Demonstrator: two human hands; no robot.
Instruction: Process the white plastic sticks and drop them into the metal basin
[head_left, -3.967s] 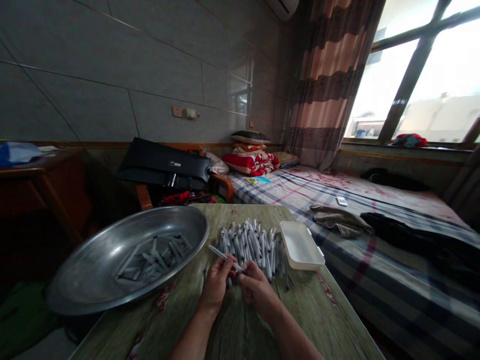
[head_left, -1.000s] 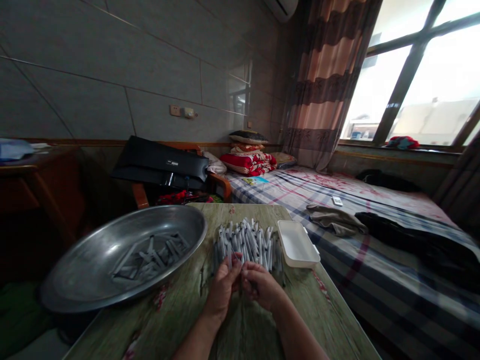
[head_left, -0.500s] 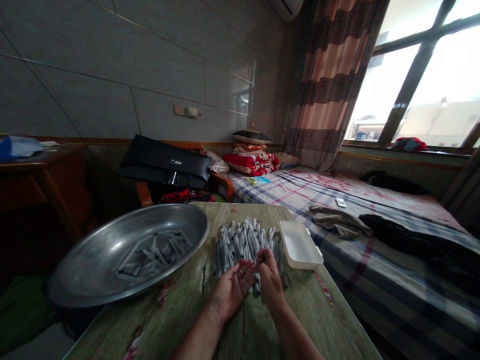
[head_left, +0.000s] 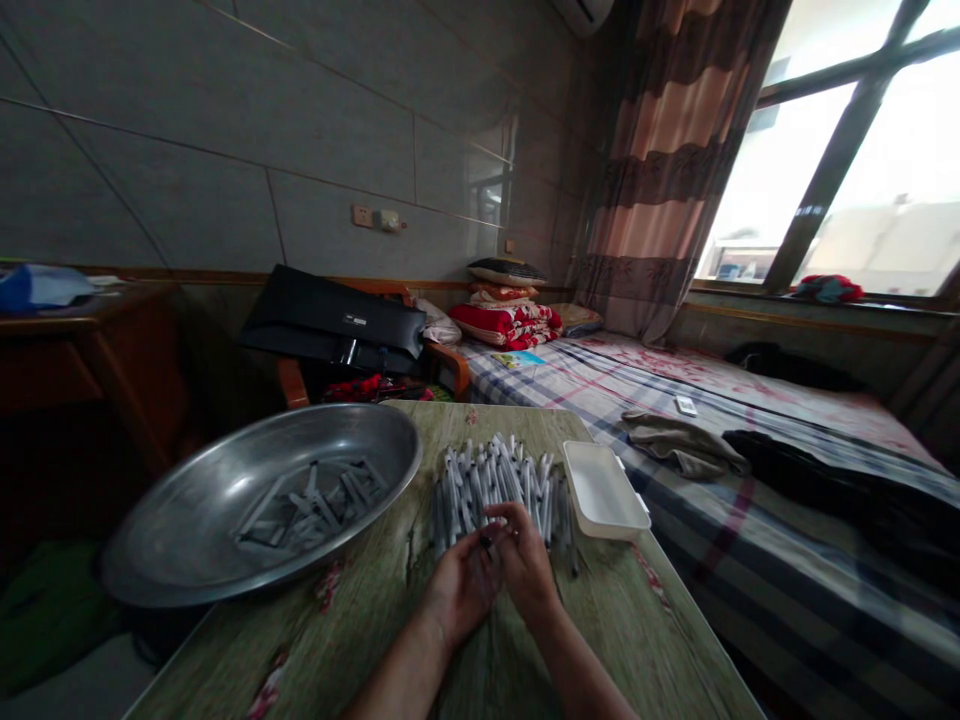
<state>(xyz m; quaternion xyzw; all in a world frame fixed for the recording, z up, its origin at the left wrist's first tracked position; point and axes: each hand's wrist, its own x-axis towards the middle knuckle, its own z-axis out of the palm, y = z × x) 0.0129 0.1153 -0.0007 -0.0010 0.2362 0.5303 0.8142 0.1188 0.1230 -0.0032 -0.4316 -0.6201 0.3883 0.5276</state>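
Observation:
My left hand [head_left: 466,585] is closed, palm turned up, around a slim pen whose dark end [head_left: 486,543] shows by the thumb. Over it, my right hand [head_left: 526,568] is closed too, its fingertips meeting the left fingers. What the right fingers pinch is too small and partly hidden. Just beyond both hands lies a pile of pens [head_left: 487,475], clear-white barrels with dark ends, spread side by side on the table [head_left: 375,640]. To the right of the pile stands a white plastic box [head_left: 604,490], open at the top.
A wide metal basin [head_left: 180,510] on the left, overhanging the table edge, holds several more pens [head_left: 307,510]. Behind the table a wooden chair [head_left: 454,370] carries a black flat panel [head_left: 337,320]. A bed [head_left: 675,370] with clothes and folded bedding runs along the right.
My hands have come together. The right hand has shifted left over the left one, and the left fingers, more spread before, have curled. A dark pen end now shows between them.

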